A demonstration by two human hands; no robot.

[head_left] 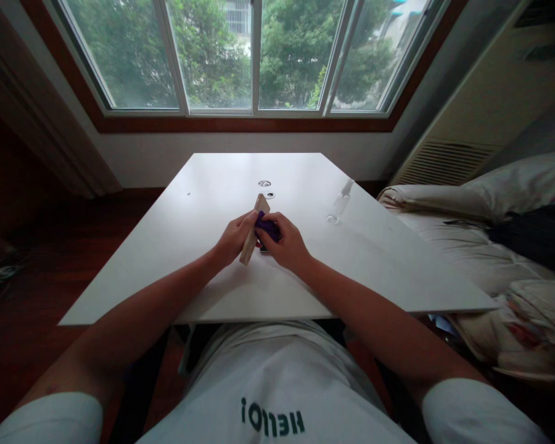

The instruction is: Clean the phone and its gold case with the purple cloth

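- White tabletop [374, 265] below a wide window [219, 55], with leafy trees [300, 49] outside the glass.
- Left hand [235, 238]: fingers closed on a flat tan object [248, 248], which is held tilted over the tabletop, its narrow edge toward the camera.
- Right hand [287, 240]: fingers bunched on a purple cloth [268, 227], pressed against the right face of the tan object; the two hands are close together.
- Just under the hands, a small dark and red item [263, 248] shows, mostly hidden; what it is cannot be told.
- Beyond the tan object's upper end, two small round pieces [264, 183] lie near each other on the tabletop.
- Toward the right edge, well apart from the hands, is a clear bottle [340, 205]; whether it stands or lies cannot be told.
- A tiny dark speck [189, 194] marks the far left part of the surface.
- Past the right edge sits a pale sofa [425, 228] with dark fabric [541, 237] on it, and behind it a slatted vent [448, 161].
- On the left, a curtain [41, 105] hangs above reddish wood flooring [37, 351].
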